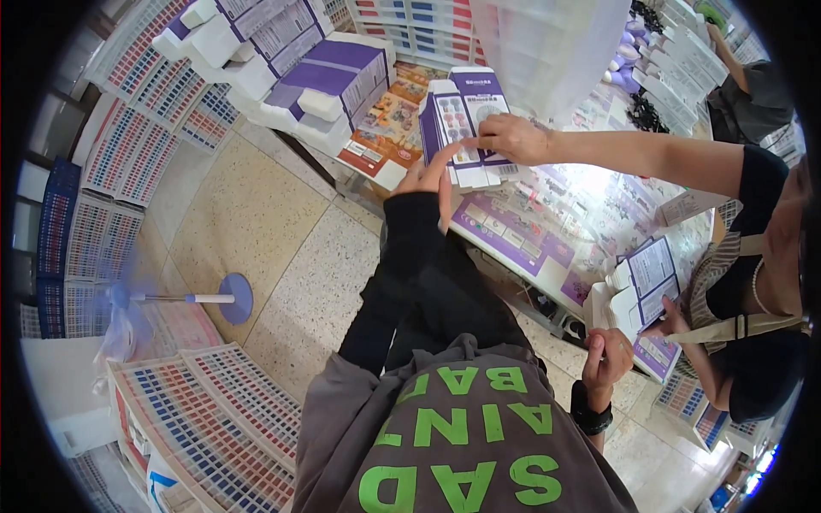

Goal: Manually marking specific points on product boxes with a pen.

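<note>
My left hand [428, 178], in a black sleeve, reaches to the near edge of some flattened purple and white cartons [463, 107] on the table. Its index finger stretches out over the printed panel, with the thumb apart. A co-worker's hand [516, 139] rests on the same cartons, its fingertips beside mine. At the lower right, my right hand [609, 357] wears a black wristband and has its fingers curled. It sits just below the white flaps of another purple carton [652, 278], which the co-worker's other hand [671, 321] holds. What my right fingers hold, if anything, is hidden.
Purple cartons [338, 73] with white foam pieces are stacked at the table's left end. A blurred blue fan [120, 299] on a round base stands left. Printed sheets [222, 419] lie in stacks. Purple and white devices [624, 64] and dark cables are at the back right.
</note>
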Tool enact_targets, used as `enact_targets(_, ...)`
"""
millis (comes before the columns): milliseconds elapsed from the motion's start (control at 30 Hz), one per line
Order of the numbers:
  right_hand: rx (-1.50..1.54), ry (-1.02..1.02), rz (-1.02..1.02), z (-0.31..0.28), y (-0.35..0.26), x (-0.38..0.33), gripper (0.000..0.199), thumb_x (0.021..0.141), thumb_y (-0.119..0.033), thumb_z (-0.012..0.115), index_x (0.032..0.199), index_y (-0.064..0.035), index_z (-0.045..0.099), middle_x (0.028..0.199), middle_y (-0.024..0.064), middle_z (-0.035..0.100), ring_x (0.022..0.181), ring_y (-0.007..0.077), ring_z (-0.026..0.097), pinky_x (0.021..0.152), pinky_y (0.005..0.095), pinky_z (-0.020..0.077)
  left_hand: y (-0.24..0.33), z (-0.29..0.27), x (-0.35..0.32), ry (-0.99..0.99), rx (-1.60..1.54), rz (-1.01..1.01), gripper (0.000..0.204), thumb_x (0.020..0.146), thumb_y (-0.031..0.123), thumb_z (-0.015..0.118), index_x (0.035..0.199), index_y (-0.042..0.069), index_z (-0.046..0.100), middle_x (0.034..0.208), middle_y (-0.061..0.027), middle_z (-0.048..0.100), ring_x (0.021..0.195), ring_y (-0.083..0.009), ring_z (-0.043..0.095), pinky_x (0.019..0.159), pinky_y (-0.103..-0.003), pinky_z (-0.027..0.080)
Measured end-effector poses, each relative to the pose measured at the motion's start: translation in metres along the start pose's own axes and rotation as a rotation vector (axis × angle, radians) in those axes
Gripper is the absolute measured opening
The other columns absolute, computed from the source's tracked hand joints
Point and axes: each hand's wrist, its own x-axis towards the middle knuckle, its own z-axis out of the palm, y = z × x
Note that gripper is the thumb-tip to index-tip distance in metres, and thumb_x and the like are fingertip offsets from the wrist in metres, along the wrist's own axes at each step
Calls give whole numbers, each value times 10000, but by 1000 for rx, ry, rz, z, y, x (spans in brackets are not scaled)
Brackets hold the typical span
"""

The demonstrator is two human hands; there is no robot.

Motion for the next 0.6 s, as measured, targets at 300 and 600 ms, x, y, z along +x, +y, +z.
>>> enact_targets(300,-6,23,-7,1,-10,0,60,791,35,595,778,12,648,648,71,601,573,236,571,601,313,451,-47,34,20,-87,-6,36,362,898,44,495,1203,215,589,765,-169,560,743,-357,596,627,-441,455)
enact_targets(600,-74,68,-26,-14,-9,-7,63,807,29,587,792,7,644,653,76,602,584,235,572,581,324,434,-3,-15,-7,240,-135,152,267,885,30,547,1146,73,583,795,-111,545,618,-252,540,595,-344,430)
